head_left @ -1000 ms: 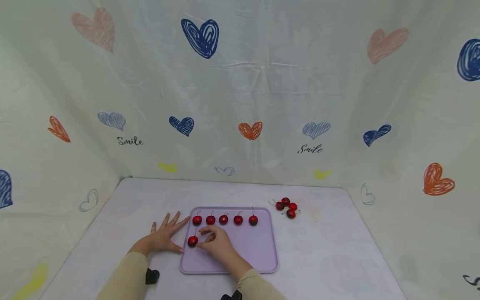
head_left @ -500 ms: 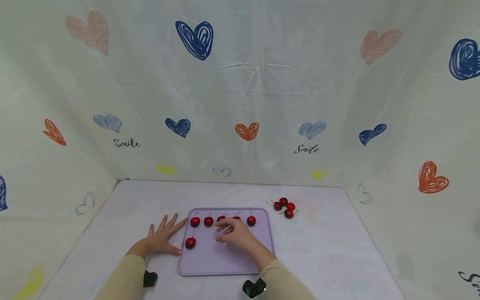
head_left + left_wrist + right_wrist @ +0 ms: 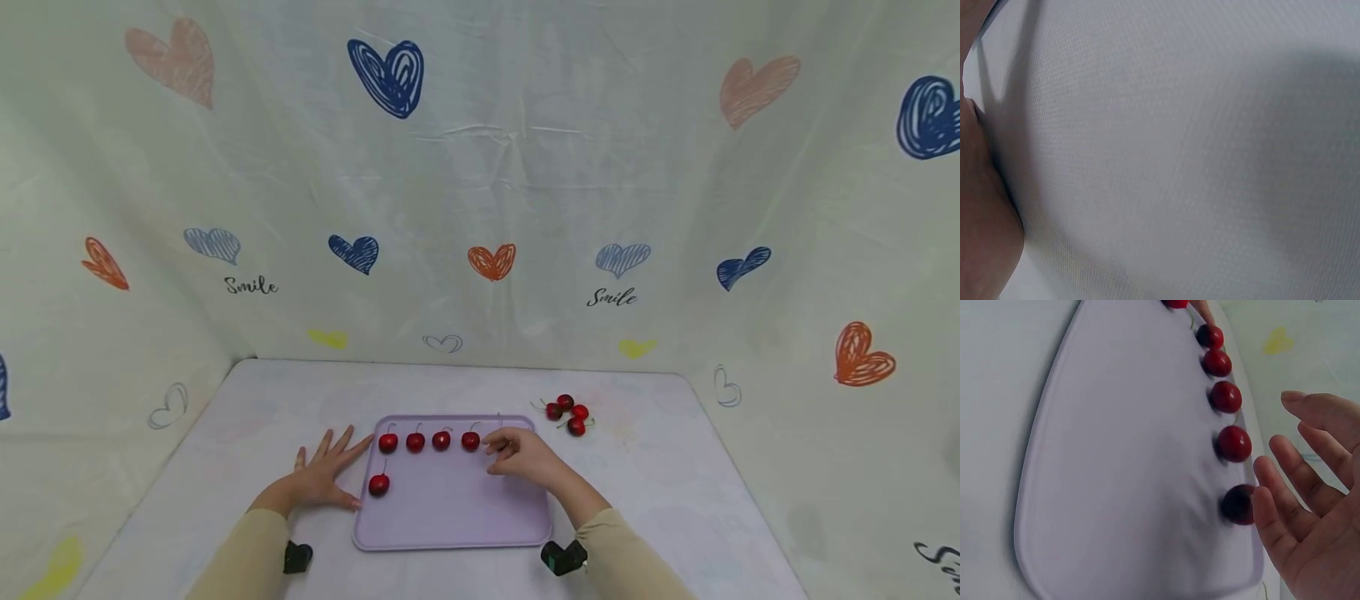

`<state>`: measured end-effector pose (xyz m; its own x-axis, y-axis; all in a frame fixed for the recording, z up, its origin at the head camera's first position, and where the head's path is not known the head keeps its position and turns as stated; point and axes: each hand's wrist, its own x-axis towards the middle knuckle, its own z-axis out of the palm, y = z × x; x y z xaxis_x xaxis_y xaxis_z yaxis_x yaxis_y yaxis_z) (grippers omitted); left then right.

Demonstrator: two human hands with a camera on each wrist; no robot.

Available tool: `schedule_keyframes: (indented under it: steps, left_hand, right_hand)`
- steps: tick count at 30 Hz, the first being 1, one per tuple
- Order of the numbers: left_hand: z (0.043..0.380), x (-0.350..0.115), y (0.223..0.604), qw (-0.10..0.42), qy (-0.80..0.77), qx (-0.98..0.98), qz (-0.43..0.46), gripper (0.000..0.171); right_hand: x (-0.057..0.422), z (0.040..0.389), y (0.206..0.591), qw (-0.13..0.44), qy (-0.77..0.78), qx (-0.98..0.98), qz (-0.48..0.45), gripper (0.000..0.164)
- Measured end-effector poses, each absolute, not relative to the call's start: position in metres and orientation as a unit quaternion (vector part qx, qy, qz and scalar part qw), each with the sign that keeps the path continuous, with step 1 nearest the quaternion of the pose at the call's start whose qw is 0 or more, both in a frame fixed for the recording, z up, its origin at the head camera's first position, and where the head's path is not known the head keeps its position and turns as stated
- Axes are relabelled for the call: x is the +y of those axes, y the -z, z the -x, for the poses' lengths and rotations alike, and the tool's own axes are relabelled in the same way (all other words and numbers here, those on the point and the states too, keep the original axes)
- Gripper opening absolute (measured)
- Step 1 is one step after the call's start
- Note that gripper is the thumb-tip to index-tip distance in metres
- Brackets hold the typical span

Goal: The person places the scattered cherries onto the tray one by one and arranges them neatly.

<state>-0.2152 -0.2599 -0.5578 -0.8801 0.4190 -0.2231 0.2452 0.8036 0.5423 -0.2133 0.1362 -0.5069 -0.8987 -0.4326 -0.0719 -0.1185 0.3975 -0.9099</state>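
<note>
A lilac tray (image 3: pixel 450 517) lies on the white table with several red cherries in a line along its far edge. One more cherry (image 3: pixel 378 485) sits below the line's left end. My left hand (image 3: pixel 322 479) rests spread on the table, thumb and one fingertip at the tray's left rim. Over the tray's far right part is my right hand (image 3: pixel 525 457), fingers loosely bent and holding nothing. In the head view it hides the line's rightmost cherry, which the right wrist view shows as a dark cherry (image 3: pixel 1238 505) partly behind a finger. The left wrist view shows mostly table (image 3: pixel 1147 156).
Beyond the tray's far right corner, a small cluster of loose cherries (image 3: pixel 576 427) with stems lies on the table (image 3: pixel 660 483). A pale curtain (image 3: pixel 525 167) printed with hearts stands behind the table and along its sides.
My right hand has left the lone cherry at the left and moved right across the tray to its far right part. My left hand stays at the left rim.
</note>
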Motion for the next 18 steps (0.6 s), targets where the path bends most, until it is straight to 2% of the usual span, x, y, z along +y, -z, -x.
schedule_keyframes:
  steps: [18]
  left_hand:
    - [0.214, -0.253, 0.549, 0.180, -0.245, 0.939, -0.159, 0.111]
  right_hand:
    - [0.224, 0.228, 0.511, 0.104, 0.481, 0.865, 0.095, 0.038]
